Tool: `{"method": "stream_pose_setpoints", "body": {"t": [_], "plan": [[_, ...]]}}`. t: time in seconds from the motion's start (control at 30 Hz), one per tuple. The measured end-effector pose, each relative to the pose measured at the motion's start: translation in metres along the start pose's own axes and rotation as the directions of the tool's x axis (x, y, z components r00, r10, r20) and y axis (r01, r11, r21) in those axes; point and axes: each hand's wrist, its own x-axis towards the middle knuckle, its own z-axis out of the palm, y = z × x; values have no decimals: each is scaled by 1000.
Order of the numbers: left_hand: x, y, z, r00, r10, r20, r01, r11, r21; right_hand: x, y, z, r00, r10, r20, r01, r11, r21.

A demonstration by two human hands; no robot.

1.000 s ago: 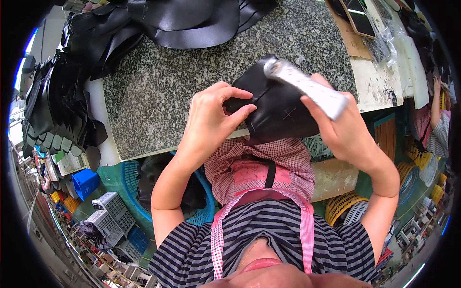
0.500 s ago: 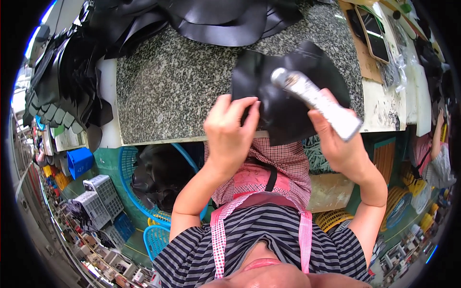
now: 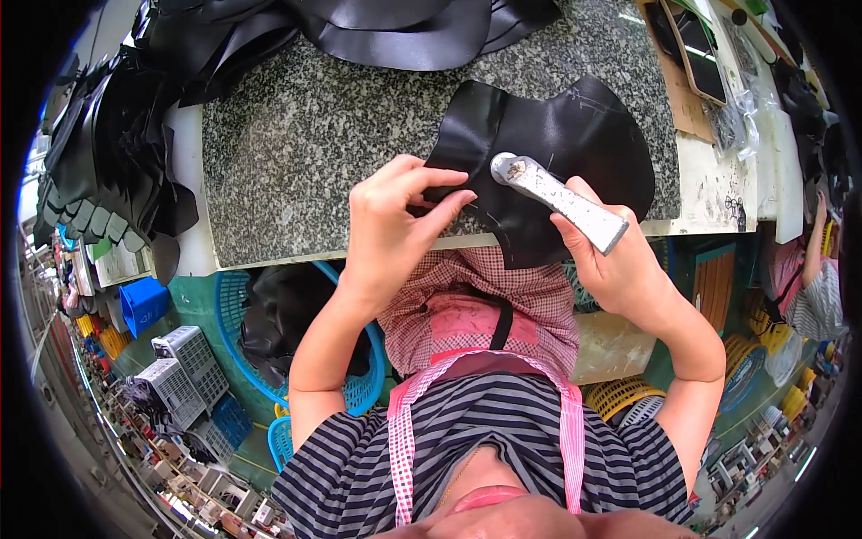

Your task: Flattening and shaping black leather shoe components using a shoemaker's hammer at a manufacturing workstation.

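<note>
A black leather piece with a curved outline and a seam lies on the speckled stone slab, its lower part over the near edge. My left hand has thumb and forefinger closed at the piece's left edge. In my right hand is a hammer with a worn, whitish metal body. Its round end is at the leather beside the seam; whether it touches I cannot tell. My palm hides the rest of the hammer.
Black leather pieces are heaped along the slab's far side, with a stack at the left. A phone lies at the far right. Below the slab stands a blue basket holding black pieces. Another person's arm shows at the right.
The hammer has come down and left onto or close to the leather, beside the seam. My left hand has shifted slightly left, still at the leather's edge.
</note>
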Motion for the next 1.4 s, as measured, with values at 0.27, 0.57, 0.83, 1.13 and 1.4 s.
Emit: {"method": "stream_pose_setpoints", "body": {"t": [0.27,0.57,0.83,1.13,1.4], "plan": [[14,2,-12,984,-100,146,101,995,5,8,-7,-10,1000,-14,25,15,999,-36],[20,9,-16,965,-159,207,160,987,14,23,-23,-15,987,-86,138,108,982,-158],[23,10,-20,959,-154,238,161,987,-10,19,-24,-11,991,-34,128,42,998,-56],[8,5,-13,986,-50,159,53,998,-14,-7,-17,2,989,73,130,-61,994,-92],[0,-24,-12,882,461,102,-472,857,207,-7,-11,9,999,-3,45,1,999,47]]}}
